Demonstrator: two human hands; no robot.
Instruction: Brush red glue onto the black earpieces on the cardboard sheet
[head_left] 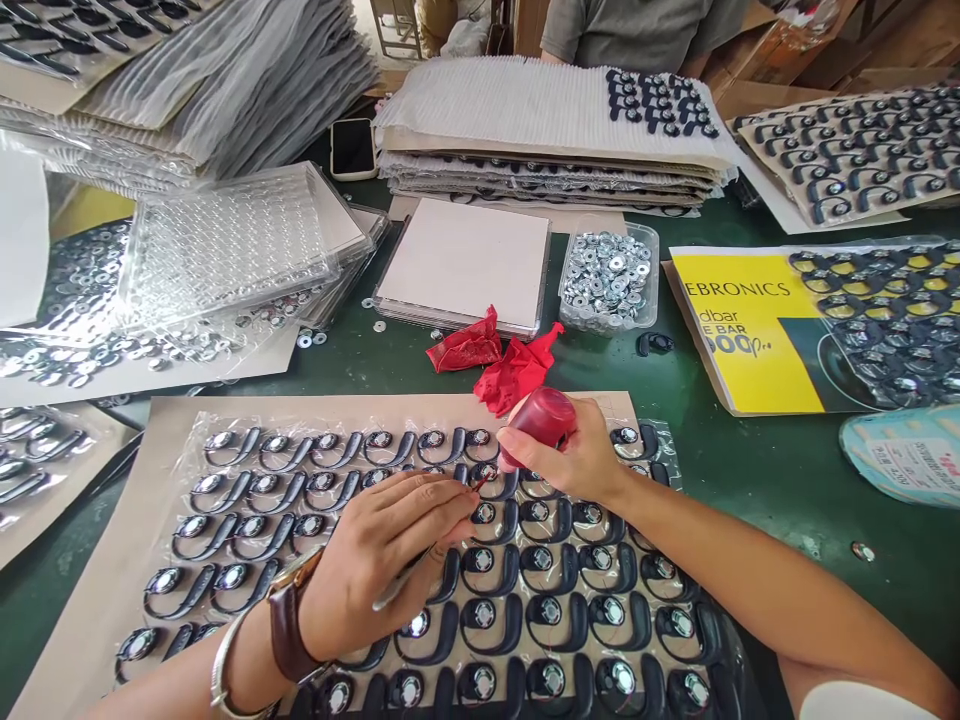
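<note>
My right hand (592,455) is wrapped round a red squeeze bottle (546,418), tilted nozzle-down over the sheet. Close by, my left hand (405,540) is closed with its fingertips near the nozzle; a slim metal tool like tweezers (401,583) shows under its palm, mostly hidden by the fingers. Beneath both hands lies a clear plastic tray on brown card (169,440), filled with rows of black ear-hook earphone parts (484,612), each with a round silver speaker piece. The left hand and forearm cover some of these rows.
Crumpled red cloth (517,372) lies beyond the tray. Behind it are a clear box of metal washers (609,280) and a white-topped tray stack (469,255). More stacks (555,110), a phone (352,150) and yellow printed card (742,300) surround the green table (795,470). Another person (637,35) is opposite.
</note>
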